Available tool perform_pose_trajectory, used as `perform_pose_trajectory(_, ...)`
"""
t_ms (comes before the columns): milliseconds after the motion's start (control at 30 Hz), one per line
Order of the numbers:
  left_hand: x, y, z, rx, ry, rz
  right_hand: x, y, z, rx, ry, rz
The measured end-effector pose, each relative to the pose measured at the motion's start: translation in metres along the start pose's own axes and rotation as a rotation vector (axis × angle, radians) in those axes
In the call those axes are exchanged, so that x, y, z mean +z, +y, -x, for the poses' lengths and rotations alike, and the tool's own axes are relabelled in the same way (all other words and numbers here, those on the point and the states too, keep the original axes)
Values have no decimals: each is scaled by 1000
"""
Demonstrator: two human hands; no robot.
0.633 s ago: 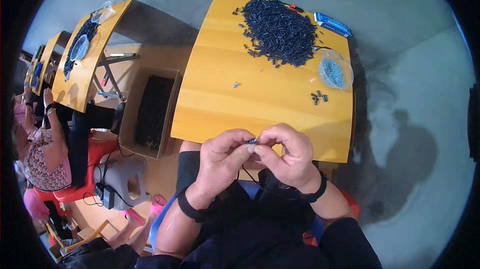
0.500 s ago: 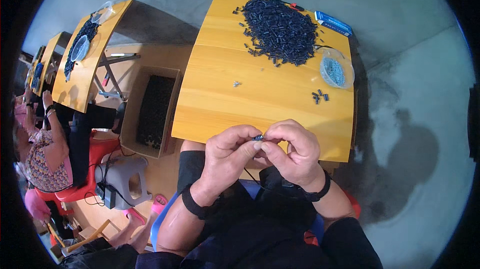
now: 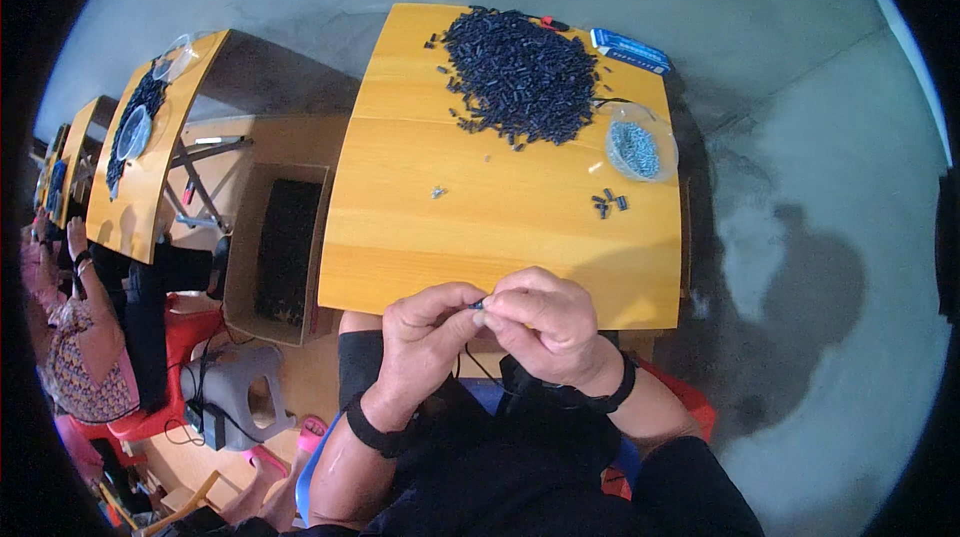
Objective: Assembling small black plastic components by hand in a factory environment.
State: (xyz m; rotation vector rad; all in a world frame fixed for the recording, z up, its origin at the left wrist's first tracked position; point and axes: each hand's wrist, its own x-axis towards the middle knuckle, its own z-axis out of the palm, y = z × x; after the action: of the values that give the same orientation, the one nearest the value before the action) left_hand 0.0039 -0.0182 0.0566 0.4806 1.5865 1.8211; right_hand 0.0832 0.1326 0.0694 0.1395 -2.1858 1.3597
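Observation:
Over the near edge of the yellow table my two hands meet at the fingertips. My left hand (image 3: 428,335) is closed, pinching a small black cylindrical piece (image 3: 477,305) between thumb and forefinger. My right hand (image 3: 548,325) is closed too, its thumb and forefinger pressed together at the piece's right end. Whatever sits between those right fingertips is hidden. Beyond them, a few tiny silvery bits (image 3: 438,193) lie on the table. Toward the right, several loose black pieces (image 3: 606,203) rest near a clear plastic bowl (image 3: 668,137) holding small bluish metal parts (image 3: 634,150).
A large heap of black pieces (image 3: 522,75) covers the far part of the table (image 3: 390,157), beside a blue-and-white box (image 3: 630,51). Left on the floor stands a cardboard box (image 3: 240,267) of dark pieces. A grey stool (image 3: 240,387) and a seated person (image 3: 90,347) are further left.
The whole view has shifted, so the table and my hands appear further left. My right fingers have closed in tighter around the black piece's end. My left hand keeps its pinch.

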Motion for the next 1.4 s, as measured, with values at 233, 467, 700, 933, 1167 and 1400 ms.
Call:
perform_pose_trajectory(233,-1,-9,-5,15,5,84,1,6,0,72,-4,-28)
perform_pose_trajectory(467,-6,0,-7,36,-2,30,4,12,-3,77,-6,-96)
perform_pose_trajectory(700,-1,9,-8,-103,-77,292,-8,37,-11,385,79,-334)
perform_pose_trajectory(933,3,6,-9,-45,-10,226,-42,183,-32,475,143,365)
perform_pose_trajectory(1167,-1,-2,-9,-48,29,192,-39,187,-67,533,-74,649)
perform_pose_trajectory(1400,-2,-11,-11,-74,32,180,-36,193,-60,426,-96,714)
